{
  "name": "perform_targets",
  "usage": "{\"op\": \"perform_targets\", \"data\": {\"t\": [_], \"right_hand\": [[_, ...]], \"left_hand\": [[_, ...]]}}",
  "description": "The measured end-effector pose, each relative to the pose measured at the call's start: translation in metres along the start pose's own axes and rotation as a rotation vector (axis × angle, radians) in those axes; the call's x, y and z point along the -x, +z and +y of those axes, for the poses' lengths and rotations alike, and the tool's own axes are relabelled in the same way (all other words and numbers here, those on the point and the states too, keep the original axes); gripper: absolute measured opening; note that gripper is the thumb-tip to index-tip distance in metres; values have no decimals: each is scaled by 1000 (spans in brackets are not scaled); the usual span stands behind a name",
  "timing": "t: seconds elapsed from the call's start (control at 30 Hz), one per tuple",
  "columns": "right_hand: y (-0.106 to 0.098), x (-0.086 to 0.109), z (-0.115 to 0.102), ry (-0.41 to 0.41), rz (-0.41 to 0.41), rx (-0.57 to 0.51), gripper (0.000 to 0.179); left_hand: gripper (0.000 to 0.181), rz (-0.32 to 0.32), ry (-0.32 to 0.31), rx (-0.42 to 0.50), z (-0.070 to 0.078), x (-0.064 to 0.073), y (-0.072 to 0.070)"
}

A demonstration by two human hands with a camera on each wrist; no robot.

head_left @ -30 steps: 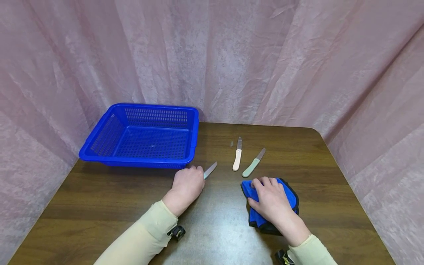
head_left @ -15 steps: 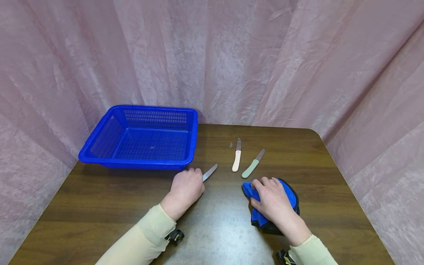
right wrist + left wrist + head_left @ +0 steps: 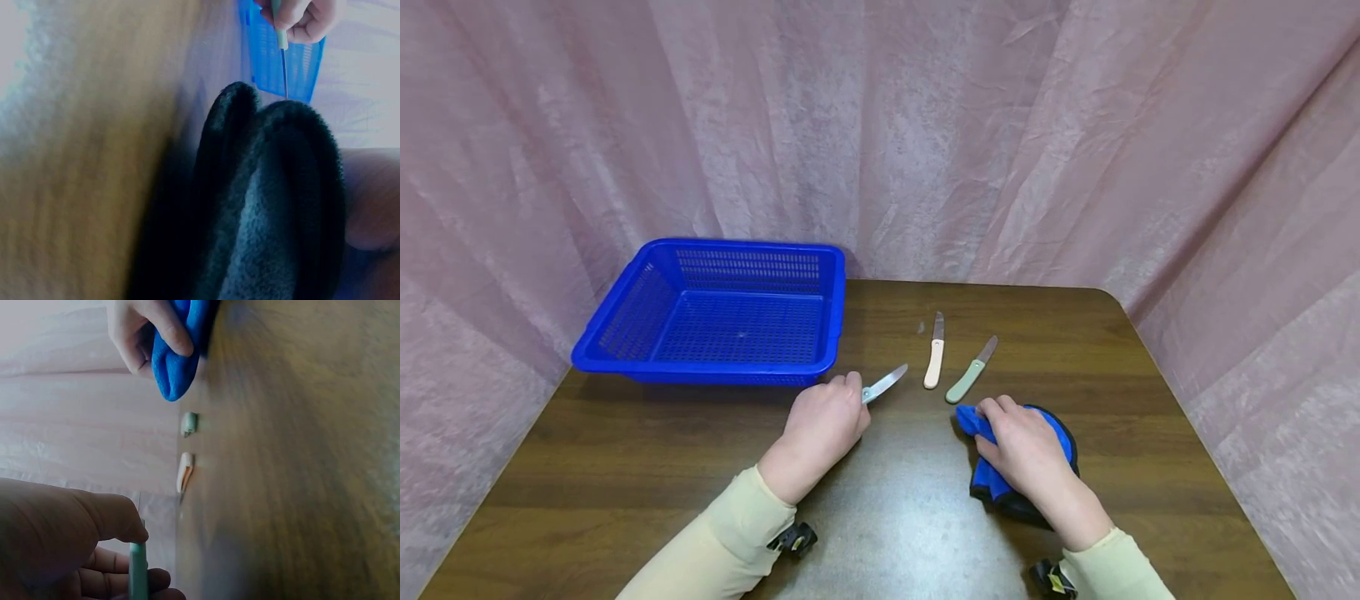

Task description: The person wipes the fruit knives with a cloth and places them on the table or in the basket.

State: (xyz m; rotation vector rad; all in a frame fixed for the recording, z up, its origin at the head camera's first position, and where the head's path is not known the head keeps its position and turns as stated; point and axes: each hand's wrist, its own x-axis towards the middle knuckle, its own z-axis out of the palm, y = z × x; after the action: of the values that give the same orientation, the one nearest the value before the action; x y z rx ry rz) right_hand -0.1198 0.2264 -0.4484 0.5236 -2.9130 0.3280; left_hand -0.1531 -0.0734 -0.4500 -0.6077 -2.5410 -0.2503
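My left hand [image 3: 823, 425] grips a small knife [image 3: 886, 383] by its pale green handle, just in front of the basket. The blade points away to the right, above the table. In the left wrist view the thumb presses on the handle [image 3: 138, 569]. My right hand [image 3: 1028, 450] holds a folded blue cloth [image 3: 989, 482] with black edging, thumb and fingers pinching its near-left part. Between the hands and farther back lie a knife with a cream handle [image 3: 934, 364] and another with a green handle [image 3: 966, 381], blades pointing away.
A blue plastic basket [image 3: 730, 367] with slotted walls stands at the back left, nothing visible inside. The brown wooden table [image 3: 880, 533] ends at a pink curtain [image 3: 910, 150] behind and at the sides.
My left hand has turned slightly, and the knife's blade reaches farther right with more of it showing. My right hand has bunched the cloth more and shifted a little right.
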Motion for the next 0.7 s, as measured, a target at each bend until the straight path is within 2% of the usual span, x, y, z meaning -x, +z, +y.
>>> {"op": "perform_targets", "data": {"t": [0.37, 0.7], "right_hand": [[-22, -12, -2, 6, 116, -68, 35], [-34, -23, -16, -19, 211, -110, 33]], "left_hand": [[33, 94, 28, 46, 0, -10, -17], [34, 136, 73, 64, 7, -17, -30]]}}
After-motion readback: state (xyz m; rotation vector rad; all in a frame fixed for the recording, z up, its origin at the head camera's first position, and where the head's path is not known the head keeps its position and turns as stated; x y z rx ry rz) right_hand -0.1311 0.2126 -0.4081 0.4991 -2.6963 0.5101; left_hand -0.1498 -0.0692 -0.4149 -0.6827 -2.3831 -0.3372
